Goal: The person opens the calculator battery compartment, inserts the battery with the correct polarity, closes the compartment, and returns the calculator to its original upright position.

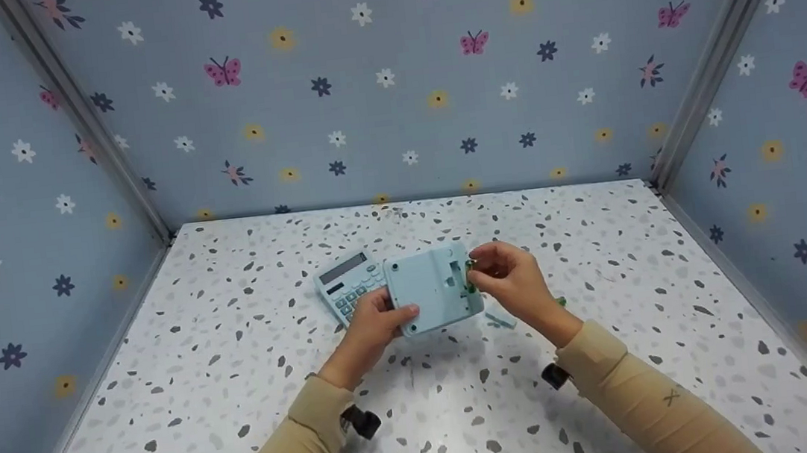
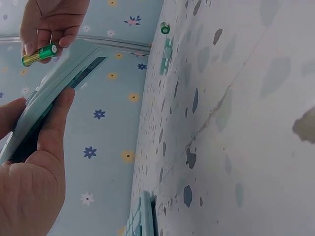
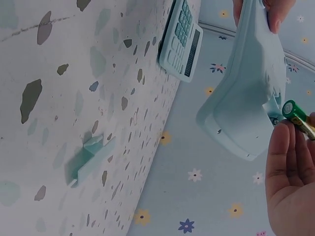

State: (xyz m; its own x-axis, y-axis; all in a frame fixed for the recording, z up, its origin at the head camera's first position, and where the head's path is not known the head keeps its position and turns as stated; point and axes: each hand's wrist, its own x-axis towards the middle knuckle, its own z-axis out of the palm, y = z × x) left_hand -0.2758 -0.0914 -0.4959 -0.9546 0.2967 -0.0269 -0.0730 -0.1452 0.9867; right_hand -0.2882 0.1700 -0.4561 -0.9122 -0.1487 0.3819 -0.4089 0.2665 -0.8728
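A green battery point(image 2: 39, 54) is pinched between the fingertips of the right hand point(image 1: 510, 275) at the open compartment in the back of a pale blue calculator point(image 1: 431, 288). That calculator is gripped face down by the left hand point(image 1: 376, 324), fingers curled round its near edge, and is held above the speckled table point(image 1: 617, 399). A second calculator point(image 1: 346, 283) is seen lying face up just behind it. On the table under the right wrist, the loose battery cover point(image 3: 91, 157) and a second green battery point(image 2: 165, 28) are found. Two calculators and two batteries are counted.
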